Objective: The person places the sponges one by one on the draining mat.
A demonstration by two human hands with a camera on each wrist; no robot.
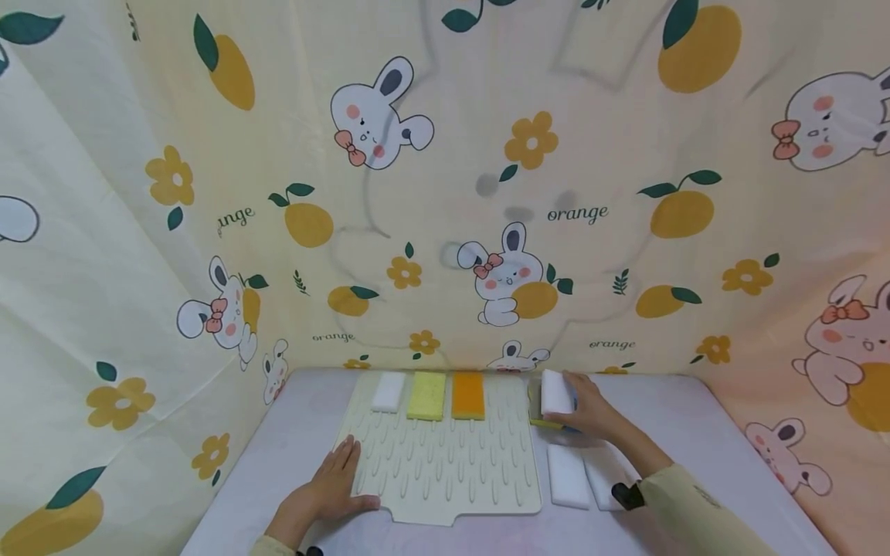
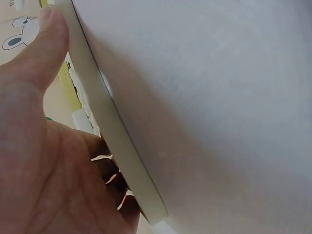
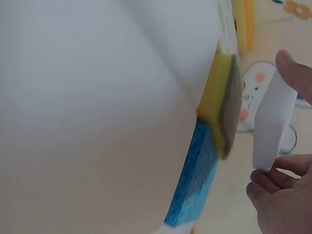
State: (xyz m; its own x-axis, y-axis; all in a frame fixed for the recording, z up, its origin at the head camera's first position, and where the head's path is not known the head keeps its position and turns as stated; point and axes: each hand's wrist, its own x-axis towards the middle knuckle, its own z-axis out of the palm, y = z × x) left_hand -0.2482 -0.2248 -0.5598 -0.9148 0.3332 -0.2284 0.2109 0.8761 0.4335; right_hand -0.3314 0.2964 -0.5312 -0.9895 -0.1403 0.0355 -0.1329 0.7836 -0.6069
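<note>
My left hand [image 1: 334,483] rests at the lower left edge of a cream ridged drying mat [image 1: 452,494], fingers extended along its side. In the left wrist view the thumb lies at the mat's edge [image 2: 122,131]. Between thumb and fingers, my right hand [image 1: 591,405] pinches a white sponge block [image 3: 273,122], raised off the table in the right wrist view. Below it sit a yellow sponge with a grey-brown layer [image 3: 222,97] and a blue sponge [image 3: 192,173]. Across the mat's back stand a white sponge [image 1: 388,392], a yellow sponge [image 1: 426,395] and an orange sponge [image 1: 468,395].
Two more white sponge blocks [image 1: 568,476] lie on the pale table [image 1: 243,455] right of the mat, the outer one partly under the right forearm. A printed cloth [image 1: 445,185] with rabbits and oranges hangs close behind the table and along both sides.
</note>
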